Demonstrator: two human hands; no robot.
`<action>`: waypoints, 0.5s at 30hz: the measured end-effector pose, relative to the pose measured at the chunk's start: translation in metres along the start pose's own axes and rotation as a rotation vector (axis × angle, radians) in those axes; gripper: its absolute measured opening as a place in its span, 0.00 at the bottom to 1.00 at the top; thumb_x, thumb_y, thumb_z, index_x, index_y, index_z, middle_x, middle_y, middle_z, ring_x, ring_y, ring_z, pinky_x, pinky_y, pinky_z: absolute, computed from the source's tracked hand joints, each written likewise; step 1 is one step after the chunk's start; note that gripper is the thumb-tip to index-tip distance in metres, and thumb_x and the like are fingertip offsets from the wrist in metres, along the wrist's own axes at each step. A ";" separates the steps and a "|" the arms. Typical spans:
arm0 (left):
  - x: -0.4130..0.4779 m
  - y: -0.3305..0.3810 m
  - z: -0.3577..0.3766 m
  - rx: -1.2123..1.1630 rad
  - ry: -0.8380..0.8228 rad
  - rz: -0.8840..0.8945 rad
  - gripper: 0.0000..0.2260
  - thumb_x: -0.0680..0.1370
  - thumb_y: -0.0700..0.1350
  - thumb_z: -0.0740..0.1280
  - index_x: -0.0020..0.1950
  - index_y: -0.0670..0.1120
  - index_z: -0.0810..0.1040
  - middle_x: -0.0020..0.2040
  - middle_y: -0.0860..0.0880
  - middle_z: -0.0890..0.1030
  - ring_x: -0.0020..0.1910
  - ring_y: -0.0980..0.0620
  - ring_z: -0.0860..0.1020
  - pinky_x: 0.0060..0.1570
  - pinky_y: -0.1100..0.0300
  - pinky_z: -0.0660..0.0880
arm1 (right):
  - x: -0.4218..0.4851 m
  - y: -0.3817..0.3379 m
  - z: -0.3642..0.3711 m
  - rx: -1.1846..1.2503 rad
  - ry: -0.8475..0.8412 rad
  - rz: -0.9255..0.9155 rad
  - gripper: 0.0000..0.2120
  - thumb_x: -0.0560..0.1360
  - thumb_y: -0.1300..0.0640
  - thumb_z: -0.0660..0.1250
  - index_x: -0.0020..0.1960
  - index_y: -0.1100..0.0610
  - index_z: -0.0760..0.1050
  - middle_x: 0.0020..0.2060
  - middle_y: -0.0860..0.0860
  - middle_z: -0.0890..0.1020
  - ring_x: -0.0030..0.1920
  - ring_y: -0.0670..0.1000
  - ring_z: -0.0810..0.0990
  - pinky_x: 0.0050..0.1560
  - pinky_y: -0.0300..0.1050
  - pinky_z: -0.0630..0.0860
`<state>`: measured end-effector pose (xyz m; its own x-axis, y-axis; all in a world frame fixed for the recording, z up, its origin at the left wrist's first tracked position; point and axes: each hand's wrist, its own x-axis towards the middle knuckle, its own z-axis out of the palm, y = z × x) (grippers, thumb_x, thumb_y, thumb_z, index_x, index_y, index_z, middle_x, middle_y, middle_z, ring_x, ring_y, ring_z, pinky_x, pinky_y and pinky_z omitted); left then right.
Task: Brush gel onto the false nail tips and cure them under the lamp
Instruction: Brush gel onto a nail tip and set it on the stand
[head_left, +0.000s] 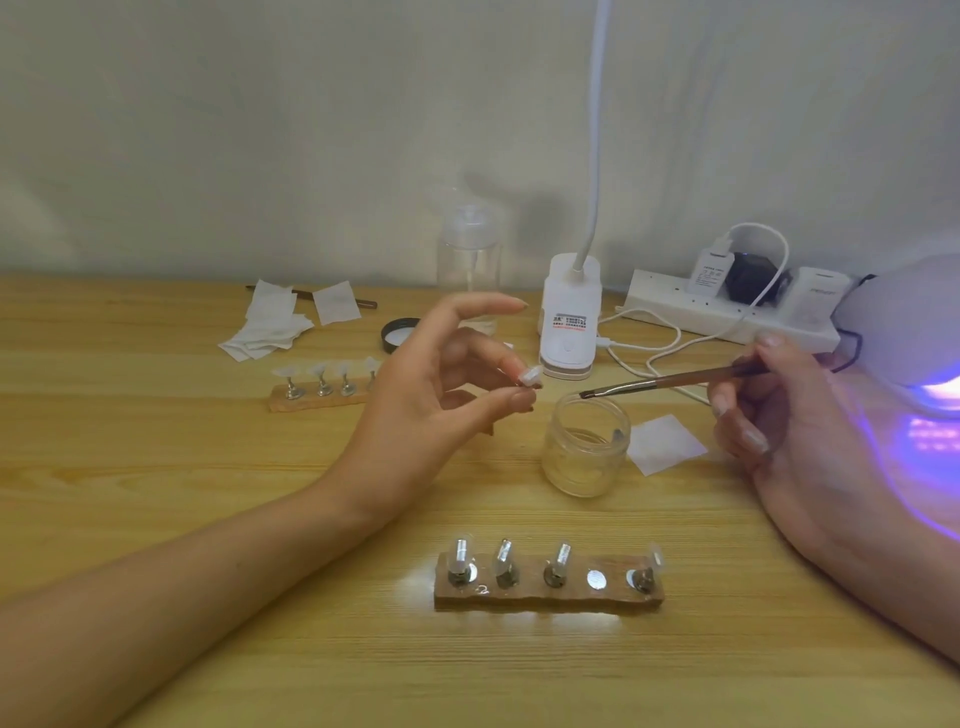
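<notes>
Brush (675, 379) sits nearly level, gripped by the right hand (779, 410), bristles pointing frame-left at the nail tip (529, 375) pinched by the left hand (431, 384) mid-frame — just apart, above the open gel jar (586, 447).

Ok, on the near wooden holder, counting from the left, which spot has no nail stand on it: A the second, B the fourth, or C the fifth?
B: the fourth metal disc on the near wooden holder is bare, while the other four spots carry stands.
</notes>
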<state>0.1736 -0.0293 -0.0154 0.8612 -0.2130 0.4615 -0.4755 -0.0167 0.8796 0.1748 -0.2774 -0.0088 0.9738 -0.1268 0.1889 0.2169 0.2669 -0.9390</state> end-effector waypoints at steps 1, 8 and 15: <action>0.000 0.000 0.000 0.004 -0.007 0.000 0.23 0.73 0.43 0.75 0.66 0.52 0.74 0.44 0.50 0.84 0.45 0.51 0.84 0.37 0.62 0.77 | 0.000 0.000 0.000 -0.001 -0.003 0.002 0.12 0.82 0.53 0.57 0.41 0.54 0.69 0.26 0.51 0.76 0.19 0.45 0.61 0.23 0.34 0.63; -0.001 -0.003 -0.001 0.078 -0.026 0.008 0.25 0.74 0.40 0.76 0.68 0.53 0.73 0.43 0.51 0.85 0.47 0.54 0.83 0.39 0.60 0.79 | 0.000 0.001 -0.001 -0.026 -0.041 -0.008 0.09 0.81 0.55 0.58 0.42 0.53 0.66 0.29 0.51 0.78 0.21 0.45 0.62 0.25 0.33 0.65; -0.001 -0.002 0.000 0.044 -0.063 0.013 0.29 0.71 0.41 0.77 0.69 0.53 0.72 0.45 0.49 0.84 0.47 0.50 0.85 0.40 0.60 0.78 | -0.004 -0.002 0.002 -0.011 -0.093 -0.041 0.07 0.73 0.51 0.63 0.37 0.50 0.71 0.29 0.52 0.79 0.22 0.45 0.63 0.25 0.33 0.65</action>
<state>0.1735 -0.0290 -0.0180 0.8427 -0.2749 0.4630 -0.4948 -0.0563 0.8672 0.1707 -0.2752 -0.0071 0.9665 -0.0476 0.2523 0.2561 0.2526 -0.9331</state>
